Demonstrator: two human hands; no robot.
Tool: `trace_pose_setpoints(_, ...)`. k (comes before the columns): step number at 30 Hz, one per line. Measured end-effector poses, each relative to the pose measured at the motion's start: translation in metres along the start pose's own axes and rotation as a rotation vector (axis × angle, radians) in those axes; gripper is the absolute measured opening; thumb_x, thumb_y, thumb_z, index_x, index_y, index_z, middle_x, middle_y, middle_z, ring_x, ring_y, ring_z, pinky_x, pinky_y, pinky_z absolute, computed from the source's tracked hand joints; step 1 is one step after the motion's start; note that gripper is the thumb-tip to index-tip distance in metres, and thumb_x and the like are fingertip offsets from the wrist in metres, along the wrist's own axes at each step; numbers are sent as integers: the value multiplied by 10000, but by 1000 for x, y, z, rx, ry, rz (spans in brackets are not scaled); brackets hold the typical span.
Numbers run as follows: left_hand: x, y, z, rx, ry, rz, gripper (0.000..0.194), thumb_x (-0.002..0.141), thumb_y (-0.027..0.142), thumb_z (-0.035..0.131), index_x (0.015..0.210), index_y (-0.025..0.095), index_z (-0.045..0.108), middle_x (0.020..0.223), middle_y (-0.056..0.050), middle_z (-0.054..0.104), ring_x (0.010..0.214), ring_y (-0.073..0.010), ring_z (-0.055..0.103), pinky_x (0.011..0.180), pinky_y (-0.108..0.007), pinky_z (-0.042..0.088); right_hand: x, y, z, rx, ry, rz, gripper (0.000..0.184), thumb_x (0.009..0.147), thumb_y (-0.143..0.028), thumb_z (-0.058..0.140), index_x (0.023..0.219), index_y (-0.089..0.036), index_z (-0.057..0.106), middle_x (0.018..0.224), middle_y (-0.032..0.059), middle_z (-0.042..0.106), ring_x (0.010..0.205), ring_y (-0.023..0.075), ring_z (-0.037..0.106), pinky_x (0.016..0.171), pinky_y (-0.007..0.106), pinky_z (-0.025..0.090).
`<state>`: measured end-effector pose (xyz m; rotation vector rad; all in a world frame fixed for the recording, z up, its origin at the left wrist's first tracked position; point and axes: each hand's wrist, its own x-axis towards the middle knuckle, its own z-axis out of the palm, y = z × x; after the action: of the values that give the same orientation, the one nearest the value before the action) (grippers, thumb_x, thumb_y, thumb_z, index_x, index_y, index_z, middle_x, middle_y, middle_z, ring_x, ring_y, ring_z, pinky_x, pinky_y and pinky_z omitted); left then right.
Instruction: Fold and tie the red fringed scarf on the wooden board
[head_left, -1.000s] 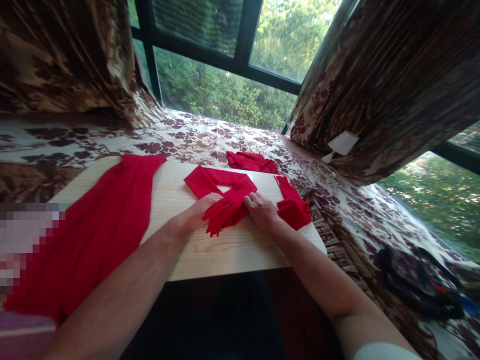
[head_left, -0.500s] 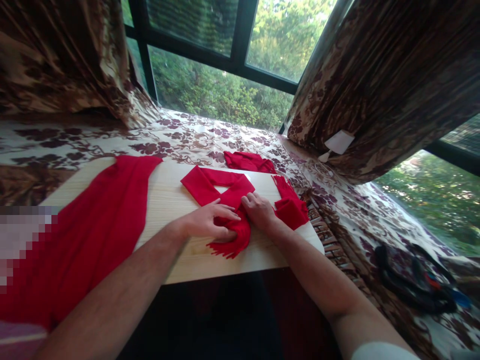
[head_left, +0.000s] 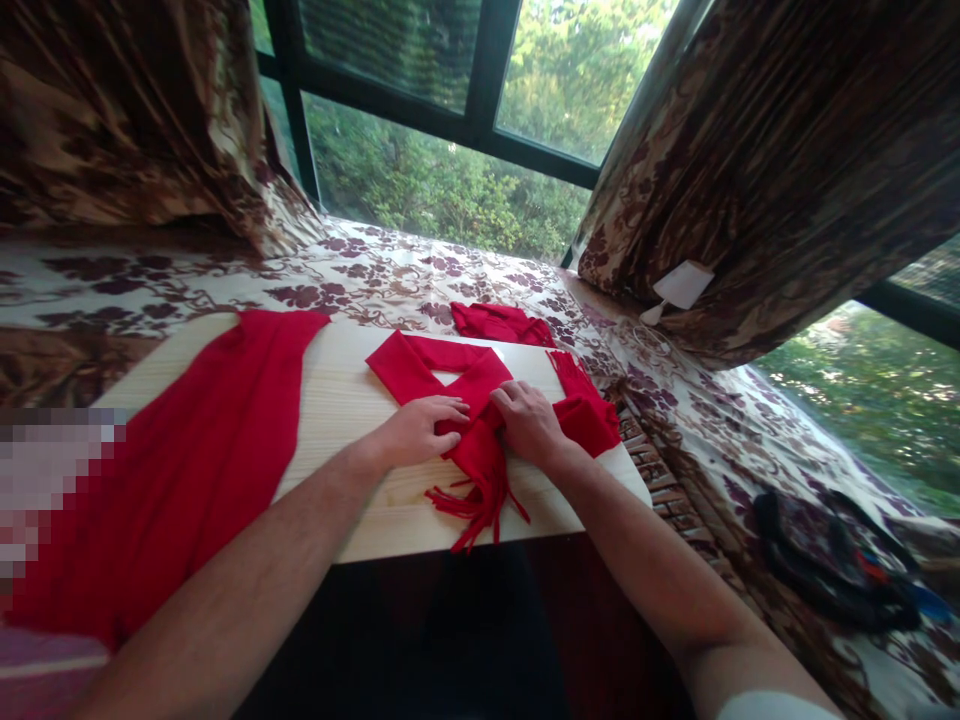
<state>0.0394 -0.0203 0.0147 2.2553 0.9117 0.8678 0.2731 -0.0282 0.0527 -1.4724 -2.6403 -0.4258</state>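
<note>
Red fringed scarf (head_left: 465, 420) lies on the wooden bench (head_left: 352, 400), mid-right part, looped: two bands run up-left and meet in a triangle gap, one tail comes down toward the near edge. Soft fleece-like cloth, tassels (head_left: 476, 505) splayed at the near end, some hanging past the bench edge. Long axis of the tail runs far-to-near, fringe pointing at the wearer. Left hand (head_left: 416, 430) flat on the crossing, fingers spread, pressing, no clenched grip. Right hand (head_left: 529, 420) pinches the cloth at the crossing, grip closed on scarf. Wide red cloth (head_left: 187, 460) left on bench, well apart. Second folded red scarf (head_left: 589, 410) just beside right hand; another red bundle (head_left: 499, 322) beyond the bench on the patterned bedcover (head_left: 375, 275).
</note>
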Motion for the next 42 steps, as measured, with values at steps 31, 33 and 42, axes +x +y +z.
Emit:
trace_pose_setpoints(31,-2,-10,-10,-23,44,28,220,696,124,568,778,217,750,1060,-36,777,1121,-227,679,1052,-382,486,-56,-53,-44,1025,-267,239,296,894,-424,617,728,-178,615,644,-25,594,597,106,502,563,224,370)
trace_pose_setpoints(33,-2,-9,-9,-4,59,45,298,665,97,558,847,215,763,1066,-33,774,1097,-221,683,1037,-369,498,-51,-35,-42,707,12,391,257,902,-405,621,768,-188,650,716,10,655,667,139,563,640,250,414)
trace_pose_setpoints(42,-4,-7,-8,148,29,50,428,834,393,678,1228,236,735,1364,-104,650,1253,-277,608,1119,-440,442,-37,7,-16,419,-42,310,240,900,-265,618,1116,-197,700,1037,76,745,943,211,674,841,288,462)
